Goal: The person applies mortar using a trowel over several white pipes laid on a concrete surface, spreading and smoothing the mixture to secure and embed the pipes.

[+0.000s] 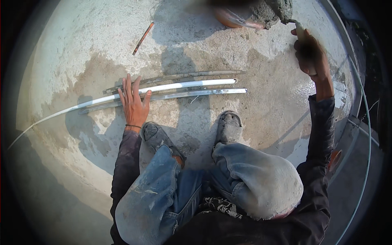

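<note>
My left hand point(134, 102) lies spread across a long white pipe point(175, 86), its fingers reaching over toward a grey, mortar-stained strip point(171, 76) on the far side. Nearer to me a shiny metal bar point(204, 92) runs alongside the pipe, under the heel of that hand. At the upper right my right hand point(312, 55) is wrapped round the pale handle of a trowel point(301, 32). Wet grey mortar point(281, 10) covers the trowel's blade, beside an orange bowl point(232, 18) with more mortar at its rim. A dark blur hides part of the bowl.
An orange and black stick point(143, 38) lies on the concrete floor point(122, 24) beyond the pipe. My feet in grey sandals point(228, 127) stand just below the bars. A light blue hose point(368, 134) curves along the right side, past a raised edge point(341, 28).
</note>
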Action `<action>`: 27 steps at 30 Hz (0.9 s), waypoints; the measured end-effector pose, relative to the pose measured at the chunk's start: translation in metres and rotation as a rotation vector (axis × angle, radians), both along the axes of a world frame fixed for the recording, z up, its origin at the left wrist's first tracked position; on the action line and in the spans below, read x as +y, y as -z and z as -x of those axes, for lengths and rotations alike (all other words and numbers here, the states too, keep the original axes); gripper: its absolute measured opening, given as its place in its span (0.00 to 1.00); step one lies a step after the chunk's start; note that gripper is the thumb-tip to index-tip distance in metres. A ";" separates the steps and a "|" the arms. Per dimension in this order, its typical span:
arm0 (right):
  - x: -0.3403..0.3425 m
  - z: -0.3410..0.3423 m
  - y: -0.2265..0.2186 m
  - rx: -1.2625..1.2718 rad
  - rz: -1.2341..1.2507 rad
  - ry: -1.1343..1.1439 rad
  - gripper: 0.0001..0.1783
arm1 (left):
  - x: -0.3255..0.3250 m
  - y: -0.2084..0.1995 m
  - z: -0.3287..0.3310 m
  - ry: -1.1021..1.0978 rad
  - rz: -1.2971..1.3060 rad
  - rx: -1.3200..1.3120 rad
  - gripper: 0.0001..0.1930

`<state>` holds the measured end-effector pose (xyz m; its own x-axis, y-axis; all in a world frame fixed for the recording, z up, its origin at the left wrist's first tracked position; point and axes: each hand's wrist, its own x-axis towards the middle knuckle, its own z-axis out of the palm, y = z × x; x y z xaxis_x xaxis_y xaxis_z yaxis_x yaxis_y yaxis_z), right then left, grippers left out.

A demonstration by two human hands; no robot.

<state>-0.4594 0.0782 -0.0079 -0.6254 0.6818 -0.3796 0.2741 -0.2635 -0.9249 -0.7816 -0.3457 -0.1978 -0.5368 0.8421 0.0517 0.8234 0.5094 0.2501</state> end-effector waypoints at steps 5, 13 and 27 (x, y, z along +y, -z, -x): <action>-0.049 -0.038 -0.002 -0.013 0.079 -0.026 0.30 | 0.021 0.013 -0.023 0.035 -0.005 -0.005 0.30; -0.121 -0.088 0.056 -0.226 0.236 -0.209 0.27 | 0.025 0.027 -0.032 0.065 0.105 0.055 0.29; -0.087 -0.090 0.096 -0.321 -0.565 -0.582 0.23 | 0.027 0.031 -0.036 0.060 0.092 0.120 0.29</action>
<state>-0.3694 -0.0087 -0.1039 -0.8539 0.4261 -0.2990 0.4922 0.4742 -0.7300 -0.7460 -0.3189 -0.2284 -0.4796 0.8768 0.0339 0.8743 0.4743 0.1031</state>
